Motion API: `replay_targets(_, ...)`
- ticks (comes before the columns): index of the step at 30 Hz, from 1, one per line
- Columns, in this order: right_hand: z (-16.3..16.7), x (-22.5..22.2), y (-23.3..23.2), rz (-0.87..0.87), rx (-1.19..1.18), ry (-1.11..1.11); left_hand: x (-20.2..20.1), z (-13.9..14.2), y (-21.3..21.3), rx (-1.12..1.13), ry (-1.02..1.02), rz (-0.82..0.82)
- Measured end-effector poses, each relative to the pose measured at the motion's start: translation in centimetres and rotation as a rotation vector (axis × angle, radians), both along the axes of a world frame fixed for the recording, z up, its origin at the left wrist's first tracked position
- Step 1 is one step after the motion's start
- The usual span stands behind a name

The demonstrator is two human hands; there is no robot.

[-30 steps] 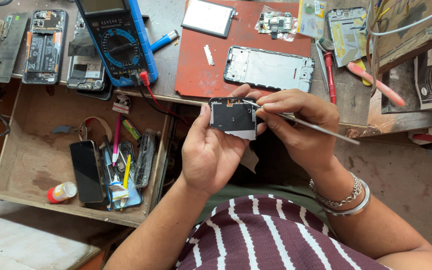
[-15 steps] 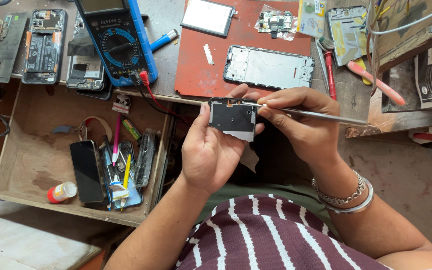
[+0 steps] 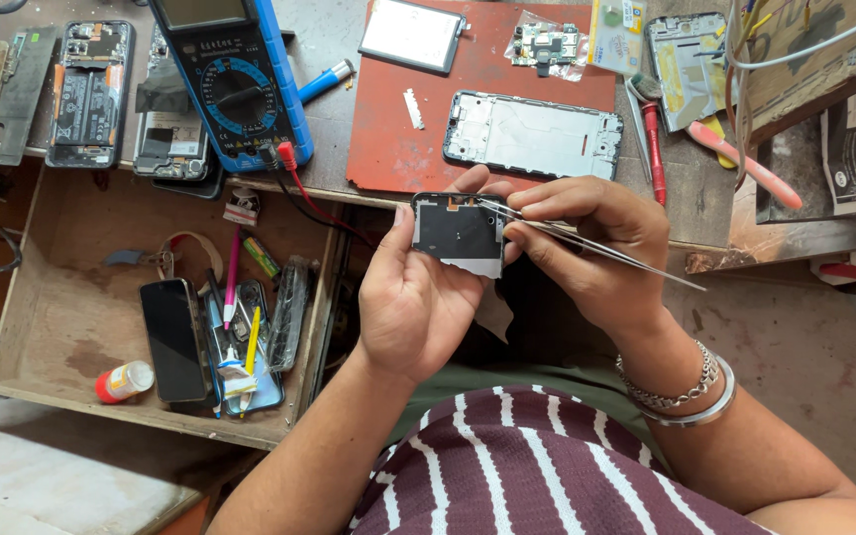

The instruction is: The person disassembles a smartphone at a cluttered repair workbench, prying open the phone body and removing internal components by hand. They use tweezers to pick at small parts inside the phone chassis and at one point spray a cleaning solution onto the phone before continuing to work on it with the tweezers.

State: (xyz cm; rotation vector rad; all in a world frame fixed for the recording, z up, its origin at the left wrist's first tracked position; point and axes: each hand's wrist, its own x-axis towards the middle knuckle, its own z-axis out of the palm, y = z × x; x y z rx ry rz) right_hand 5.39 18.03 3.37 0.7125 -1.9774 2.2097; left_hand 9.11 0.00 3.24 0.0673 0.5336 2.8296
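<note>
The left hand [image 3: 418, 297] clasps a small dark phone part [image 3: 460, 234] in its grip, just off the desk's near edge. The right hand [image 3: 596, 248] pinches metal tweezers [image 3: 596, 248], tips touching the part's top edge. A bare phone frame [image 3: 532, 134] lies on the red mat [image 3: 398, 139] beyond.

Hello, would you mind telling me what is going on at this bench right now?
A person in a striped top is working on a small dark phone part, cupped in the left hand above the open drawer. The right hand pinches thin metal tweezers, their tips at the part's top edge. On the bench lie a red mat with a bare phone frame, a blue multimeter and a red screwdriver.
</note>
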Motion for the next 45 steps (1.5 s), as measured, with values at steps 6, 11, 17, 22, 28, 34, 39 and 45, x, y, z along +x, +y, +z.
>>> replay_targets(6,-0.2,0.1,0.0,-0.013,0.006,0.005,0.1,0.1,0.0,-0.011,0.01,-0.001)
replay_targets(11,-0.7,-0.1,0.2,-0.062,0.07,0.058,0.1,-0.1,0.0,-0.013,0.001,-0.003)
replay_targets(17,-1.2,-0.3,0.4,-0.039,-0.066,-0.12,-0.1,-0.5,0.1,-0.027,0.007,0.01)
replay_targets(22,-1.0,-0.1,0.3,-0.062,-0.029,-0.057,-0.2,-0.6,0.1,-0.003,-0.004,-0.007)
replay_targets(28,-0.2,0.2,0.1,-0.046,0.026,0.036,-0.3,-0.6,0.1,0.094,-0.038,-0.024)
replay_targets(34,-0.2,0.3,-0.2,-0.095,0.117,0.129,-0.2,-0.8,0.1,0.107,-0.03,-0.021)
replay_targets(39,-0.7,0.1,-0.2,-0.08,0.1,0.147,-0.1,-0.9,0.0,0.076,-0.026,-0.017)
replay_targets(45,-1.7,-0.2,-0.1,-0.07,-0.012,0.051,0.0,-1.0,0.2,0.021,-0.018,0.0)
